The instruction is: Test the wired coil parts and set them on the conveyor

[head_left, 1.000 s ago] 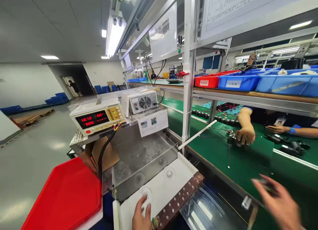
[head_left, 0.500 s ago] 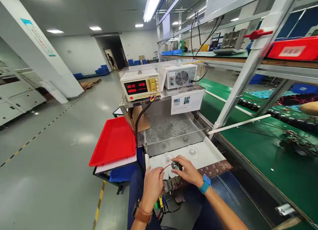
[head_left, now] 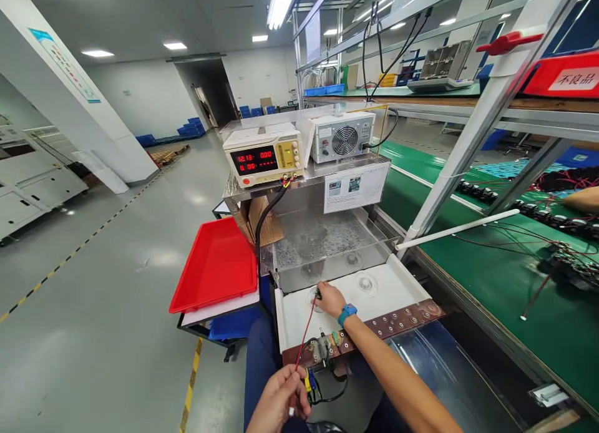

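Note:
My right hand (head_left: 331,299) grips a small dark part with a green circuit board (head_left: 319,293), mostly hidden by the fingers, at the left round clear holder on a white tray (head_left: 393,278). From that part a thin red wire (head_left: 306,330) runs down toward me. Pinched in my left hand (head_left: 279,395) is the wire's near end, with a small white plug (head_left: 292,411) below the fingers. Between the hands lies a brown strip with metal studs (head_left: 388,321), carrying a small clamp-like fitting (head_left: 324,349) and black cables.
A power supply (head_left: 264,158) with red digits stands on a metal shelf, beside a grey fan-fronted unit (head_left: 344,140). An empty red tray (head_left: 215,258) sits at left. On the green bench (head_left: 468,277) at right lie wired parts (head_left: 571,264). A white rod (head_left: 458,229) juts out there.
My right hand has carried the circuit-board part forward and left to the round holder. My left hand has drawn back toward me along the wire. The supply's upper right reading fell to 0.00.

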